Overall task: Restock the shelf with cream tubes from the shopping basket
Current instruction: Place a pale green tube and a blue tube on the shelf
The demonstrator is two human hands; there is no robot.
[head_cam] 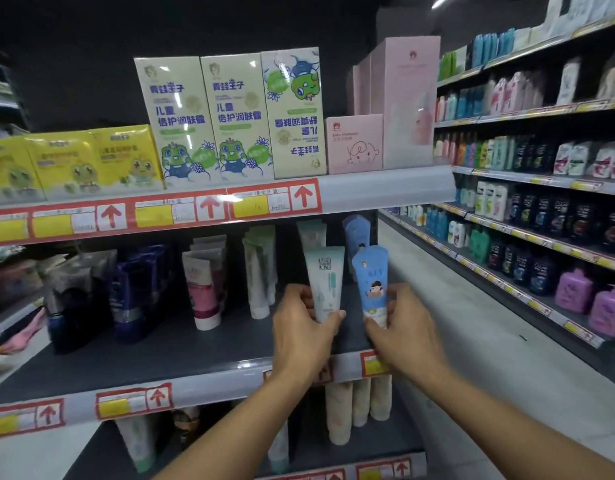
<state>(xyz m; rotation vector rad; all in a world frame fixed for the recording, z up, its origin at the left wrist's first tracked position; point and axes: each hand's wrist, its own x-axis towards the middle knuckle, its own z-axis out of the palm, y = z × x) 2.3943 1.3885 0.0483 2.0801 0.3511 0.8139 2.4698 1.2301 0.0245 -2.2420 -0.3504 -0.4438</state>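
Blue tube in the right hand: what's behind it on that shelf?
Behind the blue tube held by the right hand stands another blue tube of the same kind, deeper on the shelf. Whether more stand behind that one is hidden.

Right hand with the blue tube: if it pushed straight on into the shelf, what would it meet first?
Probably the other blue plastic tube standing further back in the same row, behind the blue cartoon-printed cream tube that the right hand holds; depth between them is unclear.

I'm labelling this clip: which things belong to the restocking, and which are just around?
In the job: left hand holding pale green tube; right hand holding blue tube; middle shelf.
Just around: frog boxes, pink boxes, bottles along the aisle.
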